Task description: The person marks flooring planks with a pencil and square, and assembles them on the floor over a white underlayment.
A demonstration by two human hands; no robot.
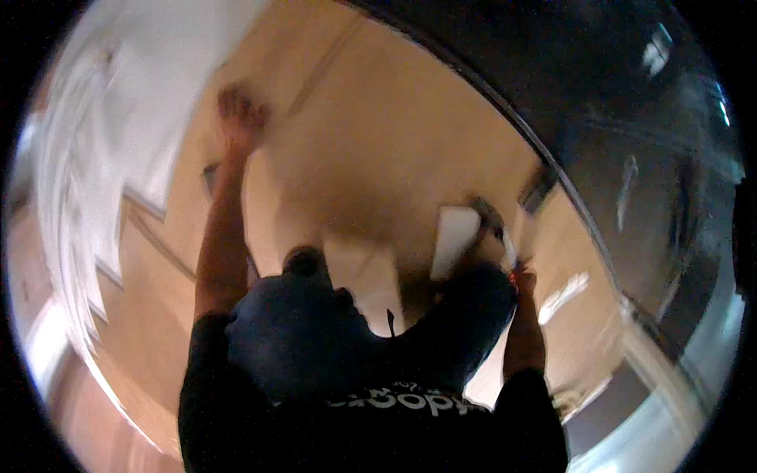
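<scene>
My left hand reaches forward on the tan board-like floor surface, fingers apart and blurred by motion, with a small dark object beside that forearm. Low at the right, beside my bent knee, my right hand is by something small and red; its fingers are mostly hidden. A white flat piece lies near my dark shoe, and a dark block-like object sits farther right, near the board's edge.
White sheets with stepped edges lie along the left. At the right, past a black edge strip, is a dark surface. A small white piece lies on the tan surface to my right.
</scene>
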